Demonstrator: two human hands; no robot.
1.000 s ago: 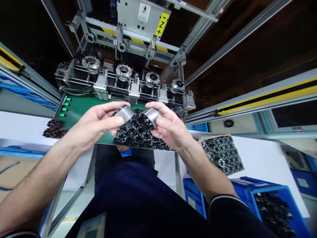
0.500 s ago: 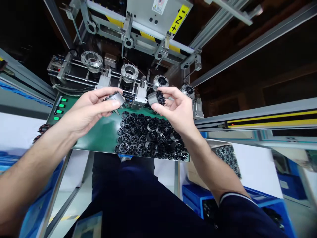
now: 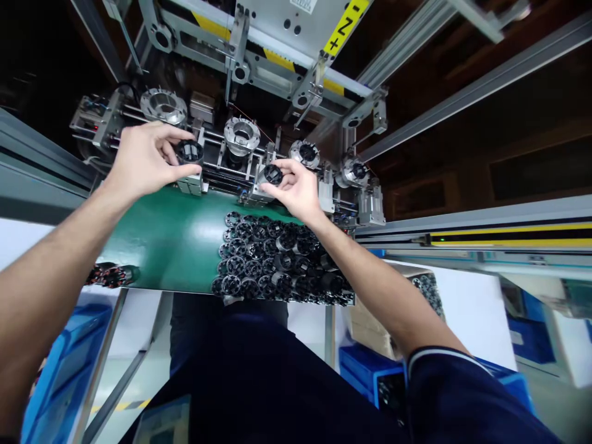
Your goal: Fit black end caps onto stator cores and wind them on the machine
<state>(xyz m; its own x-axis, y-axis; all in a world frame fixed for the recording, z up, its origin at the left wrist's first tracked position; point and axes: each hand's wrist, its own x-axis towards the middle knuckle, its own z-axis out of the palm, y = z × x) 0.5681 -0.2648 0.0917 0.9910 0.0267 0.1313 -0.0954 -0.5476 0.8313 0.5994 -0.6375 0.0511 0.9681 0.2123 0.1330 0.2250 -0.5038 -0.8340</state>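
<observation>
The head view looks forward and down from above the dark-blue fabric shirt, showing the bare left hand, bare right hand and flat green desk at close range.

The left hand is hovering beyond the far edge of the green tabletop, toward its left end, its thumb and index finger forming a C-shaped pinch and pointing right. The left forearm is slanting across the tabletop's left end. The right hand is pinching above the far edge, right of the tabletop's middle, its thumb pointing left and its other fingers curling in. The right forearm is slanting across the tabletop's right end.
</observation>
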